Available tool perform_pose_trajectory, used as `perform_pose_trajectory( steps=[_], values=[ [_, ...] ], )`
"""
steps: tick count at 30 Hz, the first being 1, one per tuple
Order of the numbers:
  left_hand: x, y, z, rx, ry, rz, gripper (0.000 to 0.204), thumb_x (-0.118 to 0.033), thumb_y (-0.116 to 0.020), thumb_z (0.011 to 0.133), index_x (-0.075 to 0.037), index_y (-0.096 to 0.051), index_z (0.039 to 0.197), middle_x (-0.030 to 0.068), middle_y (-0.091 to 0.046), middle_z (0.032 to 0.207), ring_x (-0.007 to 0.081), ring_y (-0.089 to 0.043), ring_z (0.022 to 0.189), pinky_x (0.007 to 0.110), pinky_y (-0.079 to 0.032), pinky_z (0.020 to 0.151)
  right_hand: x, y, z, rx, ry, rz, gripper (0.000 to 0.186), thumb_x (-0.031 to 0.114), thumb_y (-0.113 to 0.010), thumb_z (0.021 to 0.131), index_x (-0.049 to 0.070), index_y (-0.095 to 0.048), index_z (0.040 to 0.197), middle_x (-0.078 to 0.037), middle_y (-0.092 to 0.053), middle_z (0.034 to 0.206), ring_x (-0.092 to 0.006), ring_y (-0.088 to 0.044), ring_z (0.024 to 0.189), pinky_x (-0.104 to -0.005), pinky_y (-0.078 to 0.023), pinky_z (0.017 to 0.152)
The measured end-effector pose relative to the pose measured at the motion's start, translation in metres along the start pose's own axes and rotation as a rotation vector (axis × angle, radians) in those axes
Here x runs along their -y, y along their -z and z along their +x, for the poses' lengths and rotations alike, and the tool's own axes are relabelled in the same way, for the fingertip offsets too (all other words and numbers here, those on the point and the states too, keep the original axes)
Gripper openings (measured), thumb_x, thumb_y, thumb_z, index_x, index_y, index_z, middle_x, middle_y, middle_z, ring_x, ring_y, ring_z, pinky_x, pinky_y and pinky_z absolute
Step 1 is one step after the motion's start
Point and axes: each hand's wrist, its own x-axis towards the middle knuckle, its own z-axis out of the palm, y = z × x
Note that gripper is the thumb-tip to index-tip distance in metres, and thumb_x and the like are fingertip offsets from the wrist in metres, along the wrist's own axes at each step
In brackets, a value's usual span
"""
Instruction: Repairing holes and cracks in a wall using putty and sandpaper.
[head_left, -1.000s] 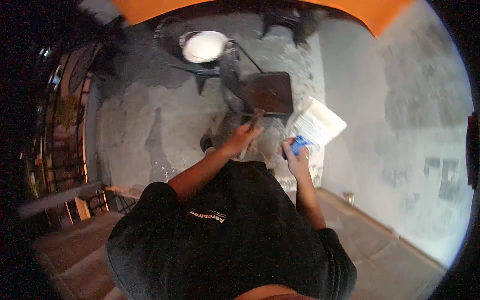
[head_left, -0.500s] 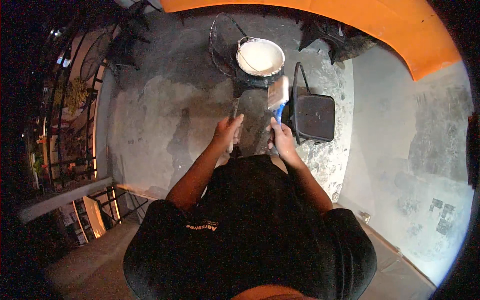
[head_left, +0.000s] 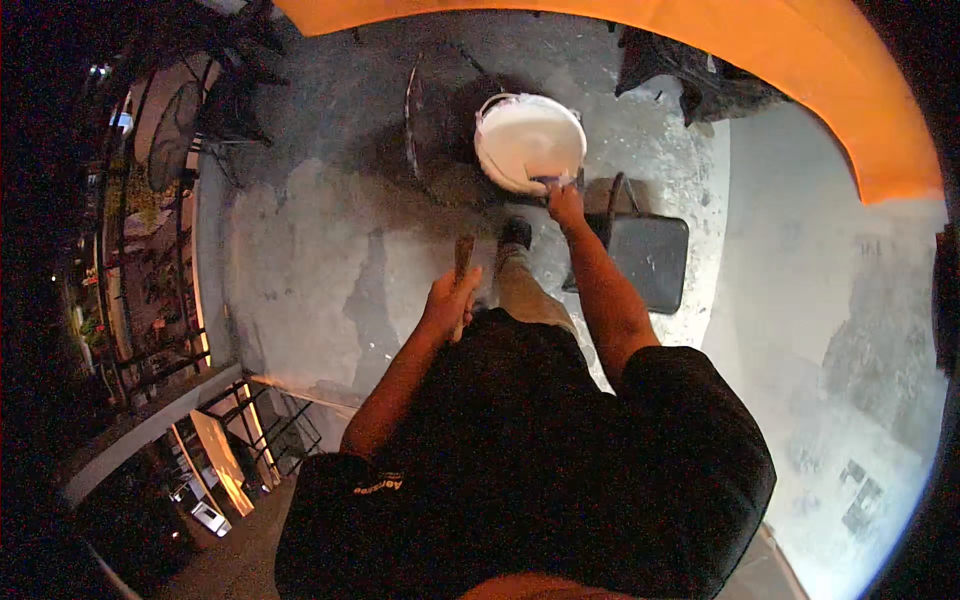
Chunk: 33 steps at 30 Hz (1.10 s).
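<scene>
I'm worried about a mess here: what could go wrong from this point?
Pale contents could drip onto the floor if the right hand lifts the brush out of the bucket too fast. That hand is right at the rim, so a bump might tip the bucket, possibly splashing the nearby shoe.

Bucket (head_left: 483,152): plastic-looking, pale rim. White liquid (head_left: 528,135) inside: smooth. Slim tool (head_left: 463,256) in the left hand (head_left: 450,303): wood-like, dull. Shirt (head_left: 540,430): matt black cloth. Trousers (head_left: 530,297): tan cloth. Floor (head_left: 300,230): rough, blotchy, concrete-like. Wall (head_left: 770,300): matt, patchy. Chair seat (head_left: 648,262): smooth, faint sheen; material unclear. Orange sheet (head_left: 700,28): smooth, low gloss.
</scene>
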Motion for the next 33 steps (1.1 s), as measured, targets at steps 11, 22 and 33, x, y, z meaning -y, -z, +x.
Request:
perform_pose_trajectory(
  steps=[11, 22, 33],
  values=[
    [-0.085, -0.021, 0.084, -0.073, 0.084, 0.035, 0.037, -0.043, -0.059, 0.097, -0.007, -0.053, 0.088, -0.0004, -0.048, 0.058, 0.0102, -0.044, 0.044, 0.028, -0.038, 0.041, -0.039, -0.062, 0.062, -0.156, -0.279, 0.394, 0.034, 0.034, -0.070, 0.085, 0.001, -0.063, 0.088, -0.020, -0.068, 0.080, -0.0385, -0.067, 0.078, -0.0458, -0.053, 0.070],
    [-0.111, -0.028, 0.118, 0.010, 0.148, -0.044, 0.048, -0.053, -0.045, 0.100, -0.007, -0.054, 0.089, -0.0007, -0.043, 0.053, 0.0113, -0.040, 0.042, 0.027, -0.036, 0.040, -0.046, -0.072, 0.056, -0.022, -0.445, 0.339, 0.035, 0.034, -0.069, 0.086, 0.003, -0.056, 0.097, -0.024, -0.066, 0.086, -0.0451, -0.065, 0.086, -0.0516, -0.050, 0.071],
    [-0.111, -0.049, 0.153, 0.215, 0.183, -0.049, 0.072, -0.071, -0.022, 0.096, -0.009, -0.058, 0.086, 0.0008, -0.043, 0.048, 0.0123, -0.038, 0.036, 0.028, -0.037, 0.035, -0.050, -0.071, 0.038, -0.097, -0.365, 0.138, 0.030, 0.032, -0.065, 0.087, 0.007, -0.063, 0.104, -0.023, -0.067, 0.087, -0.0421, -0.066, 0.083, -0.0538, -0.052, 0.072]
  ],
)
